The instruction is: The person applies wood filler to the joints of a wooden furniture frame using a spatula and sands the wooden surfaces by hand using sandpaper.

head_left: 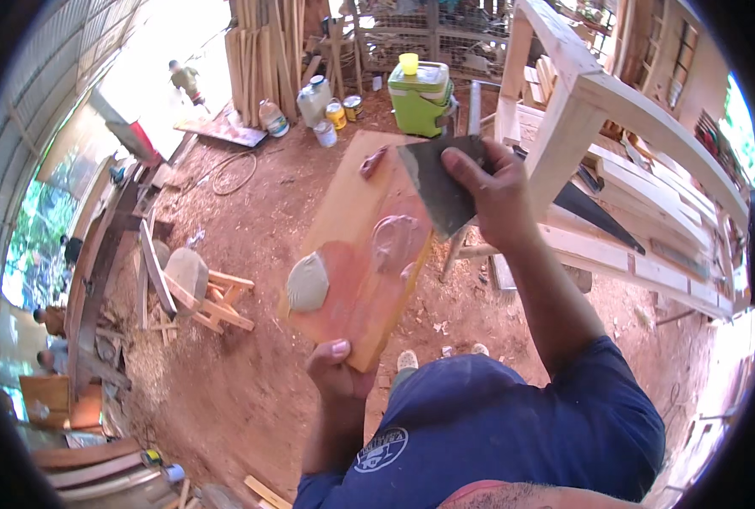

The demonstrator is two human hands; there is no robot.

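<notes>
My left hand (336,370) grips the near end of a flat wooden board (352,212) and holds it tilted in front of me. On the board lie a grey lump of putty (308,282) and reddish smears of putty (394,237). In my right hand (489,191) is a dark flat scraper (435,188), its blade resting against the board's upper right part.
A pale unfinished wooden frame (577,119) stands to the right. A green cooler box (420,97) with a yellow cup, jugs and cans sit on the dirt floor (250,356) behind. A small wooden stool (195,288) is on the left. Planks lean at the back; a person stands far left.
</notes>
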